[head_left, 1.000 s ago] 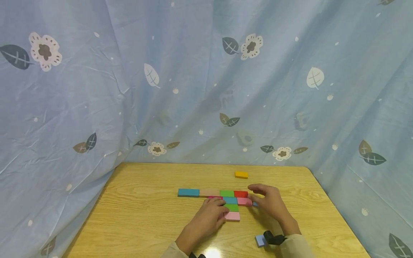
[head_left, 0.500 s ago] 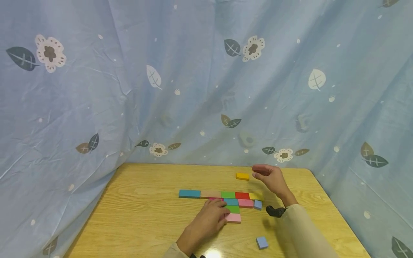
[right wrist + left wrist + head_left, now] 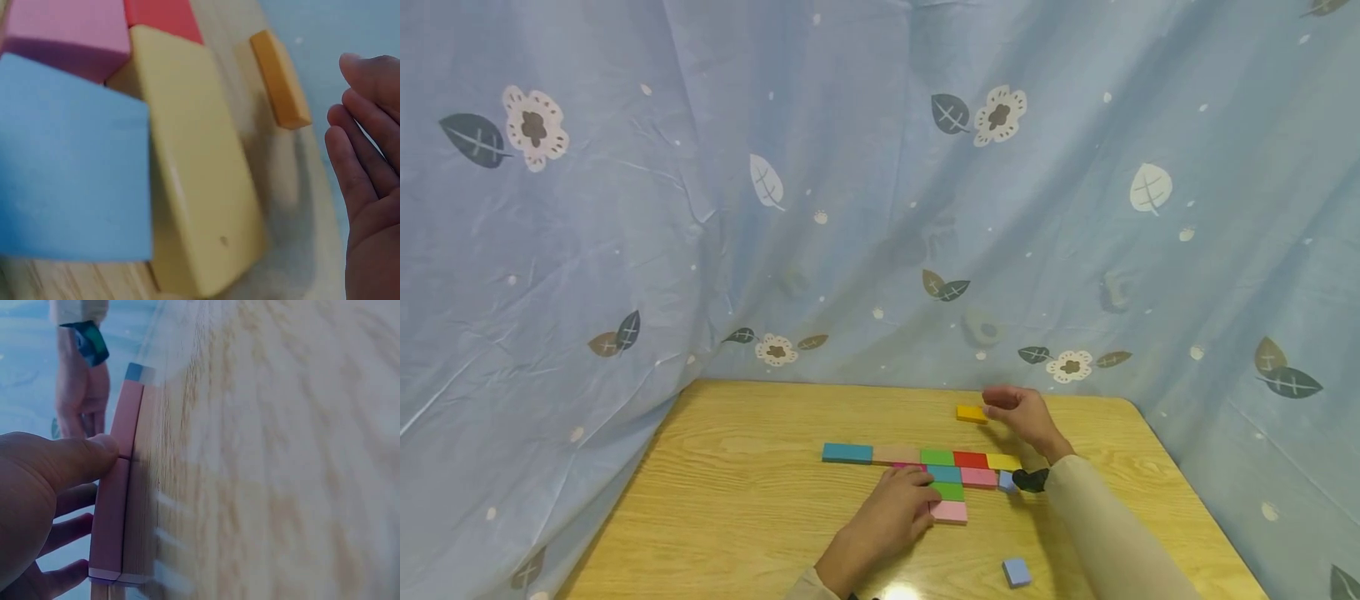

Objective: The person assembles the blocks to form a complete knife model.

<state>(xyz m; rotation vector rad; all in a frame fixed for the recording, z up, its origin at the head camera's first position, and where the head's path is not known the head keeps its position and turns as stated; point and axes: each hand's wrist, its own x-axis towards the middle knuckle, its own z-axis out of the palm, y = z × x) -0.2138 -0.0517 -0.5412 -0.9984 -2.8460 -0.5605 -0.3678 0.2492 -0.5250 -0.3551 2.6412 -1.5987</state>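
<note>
My left hand (image 3: 891,510) rests at the left side of a group of flat coloured blocks; its fingertips touch them. The left wrist view shows its thumb against a pink block (image 3: 112,515), with the other fingers spread beside it. My right hand (image 3: 1021,417) is just right of an orange block (image 3: 972,414) at the back. In the right wrist view its fingers are extended and apart from that block. The group includes a long blue block (image 3: 847,452), a red block (image 3: 971,459), a yellow block (image 3: 1003,462) and a green block (image 3: 948,492).
A small light-blue block (image 3: 1007,482) stands below the yellow one, partly behind the right wrist strap. Another light-blue block (image 3: 1017,572) lies alone near the front. A patterned blue curtain (image 3: 880,208) hangs behind the wooden table (image 3: 722,500).
My right hand has left the yellow block at the row's right end and moved back to beside the orange block. The left hand stays on the group. The head view has shifted slightly.
</note>
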